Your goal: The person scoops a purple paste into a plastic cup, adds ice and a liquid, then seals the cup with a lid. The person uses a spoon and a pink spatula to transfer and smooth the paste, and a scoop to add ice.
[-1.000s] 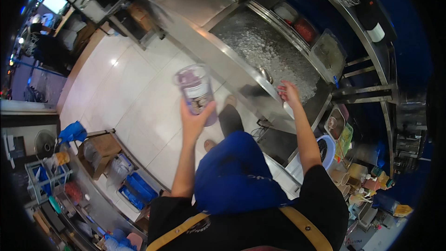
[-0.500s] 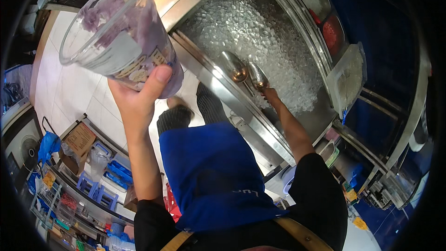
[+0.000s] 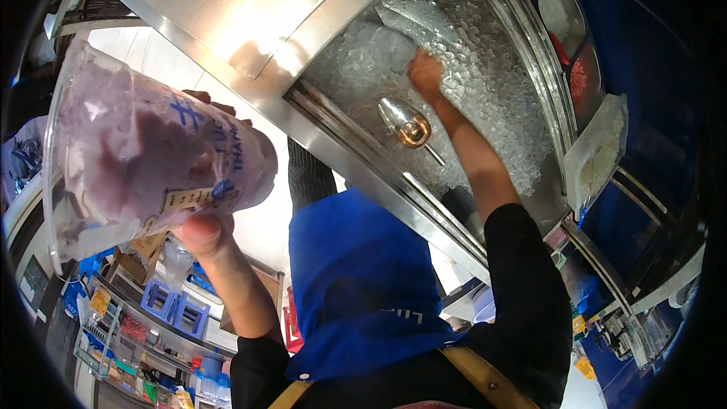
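Above ice bin (image 3: 485, 91), right hand (image 3: 425, 73)

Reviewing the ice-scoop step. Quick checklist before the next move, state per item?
1. Left hand has a firm grip on the clear plastic cup: ok, thumb and fingers wrap it.
2. Cup upright: not ok, it is tilted, mouth toward the camera, purple contents inside.
3. Right hand on the metal scoop: ok, it is down in the ice bin at the scoop's handle.
4. Scoop loaded with ice: cannot tell, the blade is half buried.
5. Cup over the bin: not ok, it is held off to the left, above the floor.
6. Second scoop out of the way: ok, it lies by the bin's near edge.
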Motion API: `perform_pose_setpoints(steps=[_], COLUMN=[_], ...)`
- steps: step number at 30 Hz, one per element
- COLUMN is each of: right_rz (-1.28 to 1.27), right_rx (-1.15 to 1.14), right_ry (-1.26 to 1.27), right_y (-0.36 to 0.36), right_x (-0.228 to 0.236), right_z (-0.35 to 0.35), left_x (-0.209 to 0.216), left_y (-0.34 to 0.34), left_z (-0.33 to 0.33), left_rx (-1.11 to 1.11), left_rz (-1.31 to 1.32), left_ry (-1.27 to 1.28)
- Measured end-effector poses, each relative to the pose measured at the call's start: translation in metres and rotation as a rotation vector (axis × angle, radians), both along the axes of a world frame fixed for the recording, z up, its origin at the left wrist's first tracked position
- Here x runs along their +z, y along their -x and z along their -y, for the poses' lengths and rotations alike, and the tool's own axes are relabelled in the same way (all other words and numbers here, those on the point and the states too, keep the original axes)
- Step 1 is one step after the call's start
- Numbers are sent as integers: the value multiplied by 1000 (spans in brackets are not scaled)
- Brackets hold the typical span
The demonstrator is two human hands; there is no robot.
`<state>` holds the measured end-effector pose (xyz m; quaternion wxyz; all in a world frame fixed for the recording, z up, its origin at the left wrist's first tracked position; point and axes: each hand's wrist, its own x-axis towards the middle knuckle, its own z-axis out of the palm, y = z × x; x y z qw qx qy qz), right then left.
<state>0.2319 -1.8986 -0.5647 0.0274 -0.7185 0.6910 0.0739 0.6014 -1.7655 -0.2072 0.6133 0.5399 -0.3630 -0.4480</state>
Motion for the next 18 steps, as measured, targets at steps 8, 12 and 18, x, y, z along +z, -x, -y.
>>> perform_pose_setpoints(steps=[8,12,18], right_rz=[621,878,1058], right_rx=[-20,-8,-229], right_ry=[-637,-615,-452], right_y=[-51,-3,89], right_x=[40,81,157], right_z=[-94,-117,-153], left_x=[-1,8,-4], left_y=[17,65,135], left_z=[35,70,143], left_rx=[-108,-181,-374], left_rz=[250,127,150], left_ry=[-5,97,222])
